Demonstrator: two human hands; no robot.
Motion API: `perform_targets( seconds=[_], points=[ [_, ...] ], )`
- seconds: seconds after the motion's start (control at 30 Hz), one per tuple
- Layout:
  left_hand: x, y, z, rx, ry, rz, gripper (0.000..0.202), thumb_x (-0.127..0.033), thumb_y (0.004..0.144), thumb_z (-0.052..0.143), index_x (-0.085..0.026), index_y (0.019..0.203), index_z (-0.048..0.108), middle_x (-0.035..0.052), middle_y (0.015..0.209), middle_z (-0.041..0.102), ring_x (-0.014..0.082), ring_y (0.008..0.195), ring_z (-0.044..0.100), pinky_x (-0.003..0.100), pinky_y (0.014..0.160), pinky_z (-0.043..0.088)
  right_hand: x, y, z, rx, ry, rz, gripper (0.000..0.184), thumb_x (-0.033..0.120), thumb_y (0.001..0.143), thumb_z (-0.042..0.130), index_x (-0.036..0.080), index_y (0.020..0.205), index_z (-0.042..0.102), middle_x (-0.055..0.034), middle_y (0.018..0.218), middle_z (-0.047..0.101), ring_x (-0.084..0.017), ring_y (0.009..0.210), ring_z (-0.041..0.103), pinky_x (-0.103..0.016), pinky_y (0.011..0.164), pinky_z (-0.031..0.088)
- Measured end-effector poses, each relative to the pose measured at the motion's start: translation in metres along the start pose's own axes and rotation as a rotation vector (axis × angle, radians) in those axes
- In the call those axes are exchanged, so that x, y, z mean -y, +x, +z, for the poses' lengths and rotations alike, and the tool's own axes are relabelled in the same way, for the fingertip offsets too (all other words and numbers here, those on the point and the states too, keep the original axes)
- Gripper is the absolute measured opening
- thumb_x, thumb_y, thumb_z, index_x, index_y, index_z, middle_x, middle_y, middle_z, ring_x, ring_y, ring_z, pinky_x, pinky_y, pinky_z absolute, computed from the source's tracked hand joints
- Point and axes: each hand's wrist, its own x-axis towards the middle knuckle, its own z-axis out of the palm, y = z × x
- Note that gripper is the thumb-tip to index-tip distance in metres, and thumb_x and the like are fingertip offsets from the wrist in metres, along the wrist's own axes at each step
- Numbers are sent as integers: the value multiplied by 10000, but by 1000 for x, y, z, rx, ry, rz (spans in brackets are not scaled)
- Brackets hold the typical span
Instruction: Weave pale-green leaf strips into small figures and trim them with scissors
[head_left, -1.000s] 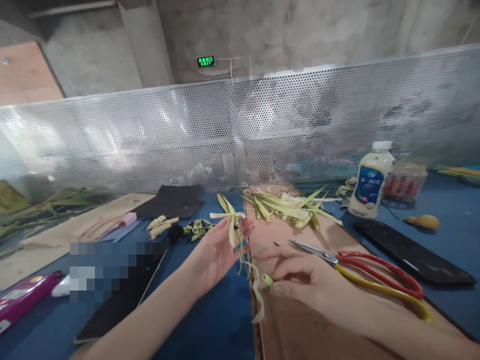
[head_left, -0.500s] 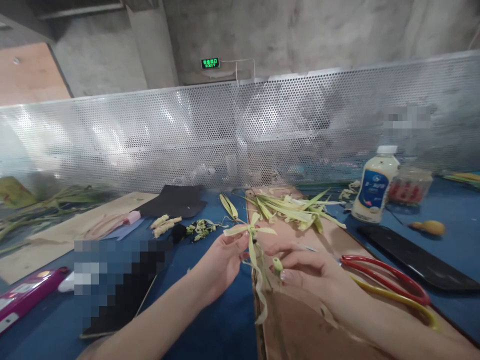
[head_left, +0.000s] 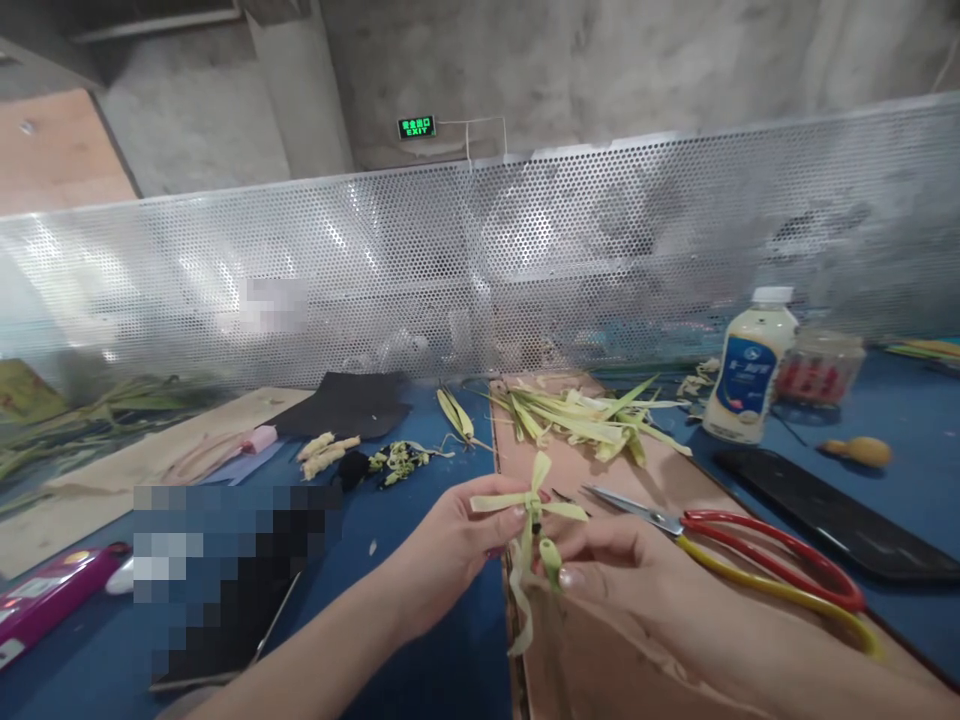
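My left hand (head_left: pixel 469 532) pinched a cross of leaf strips (head_left: pixel 535 506) at twelve o'clock, above the brown board (head_left: pixel 622 665). My right hand (head_left: pixel 637 572) gripped a small green roll (head_left: pixel 550 560) between its fingertips, just beside the cross, at its five o'clock. Scissors (head_left: pixel 739 574) lay at two o'clock, a leaf pile (head_left: pixel 600 422) farther off at one.

Matt leafy strips (head_left: pixel 534 508); smooth scissor blades (head_left: pixel 627 505); partition (head_left: pixel 420 225) seemingly metal.

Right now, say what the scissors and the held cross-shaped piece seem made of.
Scissors: metal blades, by their sheen; smooth red and yellow handles, perhaps plastic-coated. Cross-shaped piece: probably leaf or husk, matte, by its thin, pale-green strips.
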Motion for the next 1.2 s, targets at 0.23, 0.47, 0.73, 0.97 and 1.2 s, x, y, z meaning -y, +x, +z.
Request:
perform_targets(
  seconds=[0.23, 0.47, 0.73, 0.97, 1.2],
  points=[
    [-1, 1, -1, -44, 12, -25, 168, -283, 744, 651, -135, 824, 647, -38, 514, 471, 31, 413, 352, 147, 349, 218, 1, 0, -5, -28, -129, 18, 153, 354, 755, 650, 226, 833, 684, -10, 919, 671, -163, 887, 599, -315, 849, 429],
    [-2, 4, -2, -117, -82, 94, 138, -221, 711, 690, -133, 807, 644, -2, 644, 578, 45, 537, 469, 154, 496, 371, 2, 0, 1, -85, -440, -55, 151, 383, 761, 628, 246, 803, 674, -6, 962, 647, -186, 941, 574, -332, 877, 420],
    [-3, 2, -1, -64, 40, 159, 126, -248, 788, 610, -148, 811, 537, 44, 758, 654, 70, 577, 490, 204, 555, 345, -5, -9, -5, -422, -882, -487, 112, 298, 844, 521, 324, 916, 603, -1, 1153, 491, -204, 1117, 431, -358, 939, 369],
    [-4, 0, -1, -6, 85, 80, 168, -278, 792, 600, -171, 799, 470, -10, 683, 571, 64, 547, 439, 215, 536, 289, -5, -11, -5, -376, -896, -444, 140, 327, 844, 523, 343, 957, 605, 6, 1284, 383, -234, 1220, 338, -420, 1003, 326],
    [-7, 0, -1, 24, 76, 9, 220, -293, 762, 624, -184, 771, 432, -22, 645, 570, 64, 505, 447, 213, 510, 288, -1, -8, -5, -336, -781, -368, 138, 353, 842, 529, 307, 922, 631, -19, 1161, 517, -216, 1095, 464, -381, 949, 377]
  ],
)
